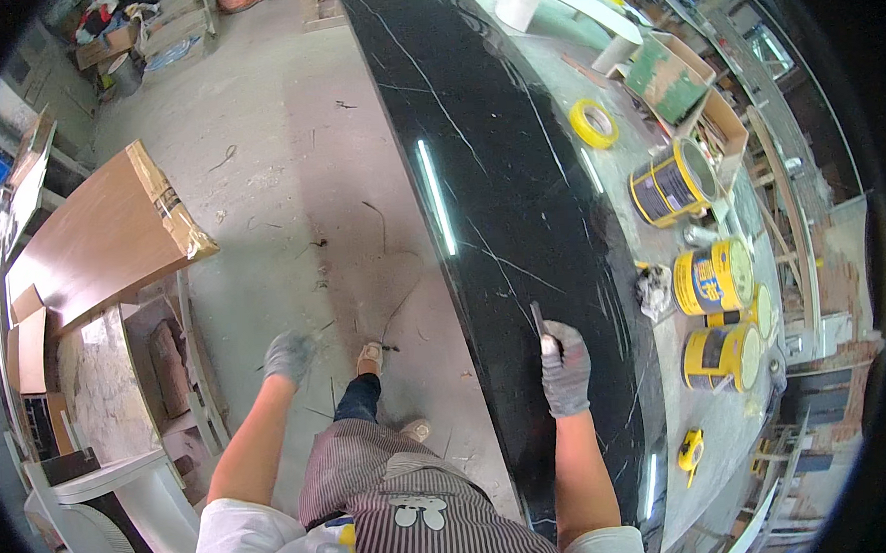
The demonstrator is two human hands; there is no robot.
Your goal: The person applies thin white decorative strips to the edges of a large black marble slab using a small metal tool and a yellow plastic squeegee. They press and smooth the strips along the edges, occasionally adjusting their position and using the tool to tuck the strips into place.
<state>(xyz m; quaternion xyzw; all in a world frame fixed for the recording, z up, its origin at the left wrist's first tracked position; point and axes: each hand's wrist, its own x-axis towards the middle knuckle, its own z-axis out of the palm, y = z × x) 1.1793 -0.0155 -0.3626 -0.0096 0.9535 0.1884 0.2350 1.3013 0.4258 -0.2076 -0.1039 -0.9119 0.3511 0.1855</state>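
Observation:
My right hand (566, 372), in a grey work glove, is over a long black stone slab (500, 213) with white veins. Its fingers are closed around a short, thin grey tool (537, 317) that sticks up past the thumb; its exact kind does not show. My left hand (289, 357), gloved in grey too, hangs over the floor left of the slab, apart from everything. Its fingers are blurred, so whether it holds anything is unclear.
Right of the slab lie a yellow tape roll (593, 123), an open can (671, 184), several yellow cans (714, 277), a crumpled rag (654, 290) and a tape measure (691, 451). A large brown panel (100, 239) leans at left. Scraps litter the floor (258, 186).

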